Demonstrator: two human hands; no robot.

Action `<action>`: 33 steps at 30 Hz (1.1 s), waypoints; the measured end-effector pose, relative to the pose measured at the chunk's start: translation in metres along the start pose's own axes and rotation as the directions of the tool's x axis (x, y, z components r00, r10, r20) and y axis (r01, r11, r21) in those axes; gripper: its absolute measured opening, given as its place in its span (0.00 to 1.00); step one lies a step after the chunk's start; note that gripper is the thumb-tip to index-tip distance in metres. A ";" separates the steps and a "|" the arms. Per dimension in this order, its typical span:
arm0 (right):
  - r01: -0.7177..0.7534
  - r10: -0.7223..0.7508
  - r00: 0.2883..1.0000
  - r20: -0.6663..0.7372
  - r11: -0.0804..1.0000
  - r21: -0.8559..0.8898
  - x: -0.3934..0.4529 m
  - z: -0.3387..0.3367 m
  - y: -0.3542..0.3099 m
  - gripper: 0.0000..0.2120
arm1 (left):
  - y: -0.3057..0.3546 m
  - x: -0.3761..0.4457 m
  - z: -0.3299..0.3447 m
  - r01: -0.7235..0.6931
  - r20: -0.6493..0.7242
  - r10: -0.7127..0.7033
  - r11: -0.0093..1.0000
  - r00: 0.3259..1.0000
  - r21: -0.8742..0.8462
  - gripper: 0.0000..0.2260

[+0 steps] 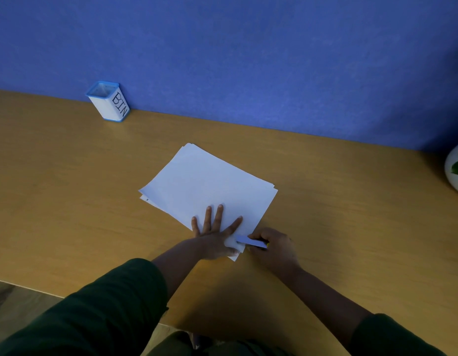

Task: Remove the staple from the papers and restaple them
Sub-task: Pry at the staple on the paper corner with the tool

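Papers (207, 181): white stack on the table (68, 201), under your left hand (215, 240), whose fingers lie straight and spread, pressing flat. Stapler (251, 243): gripped in the curled fingers of your right hand (274, 249), at the stack's corner beside your left thumb.

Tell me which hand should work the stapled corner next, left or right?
Right. The right hand already grips the small tool, its tip at the near corner of the papers. The left hand lies flat, fingers spread, pinning the stack to the table; lifting it would probably free the sheets.
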State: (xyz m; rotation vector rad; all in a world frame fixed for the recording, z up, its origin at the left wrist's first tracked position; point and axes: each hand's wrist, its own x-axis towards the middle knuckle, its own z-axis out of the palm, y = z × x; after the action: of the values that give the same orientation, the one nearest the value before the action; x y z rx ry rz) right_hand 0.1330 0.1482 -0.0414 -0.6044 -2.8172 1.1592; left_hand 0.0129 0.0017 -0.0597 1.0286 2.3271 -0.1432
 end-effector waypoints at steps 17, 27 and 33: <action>0.044 -0.043 0.999 0.011 0.999 -0.024 0.005 0.001 -0.006 0.09 | 0.001 -0.001 0.000 0.006 -0.020 -0.006 1.000 1.000 0.016 0.40; 0.101 -0.098 0.994 0.038 0.990 -0.098 0.005 0.003 -0.011 0.08 | 0.004 -0.005 -0.006 0.002 0.004 -0.002 1.000 1.000 0.005 0.39; 0.073 -0.072 0.997 0.013 0.995 -0.064 0.006 0.007 -0.011 0.08 | 0.006 -0.007 -0.008 0.014 0.009 -0.014 0.999 1.000 0.029 0.39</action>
State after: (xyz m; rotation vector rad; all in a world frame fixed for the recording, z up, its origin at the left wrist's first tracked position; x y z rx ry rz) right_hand 0.1229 0.1389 -0.0394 -0.4968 -2.8690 1.0664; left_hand 0.0173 0.0042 -0.0485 1.0243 2.3304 -0.1878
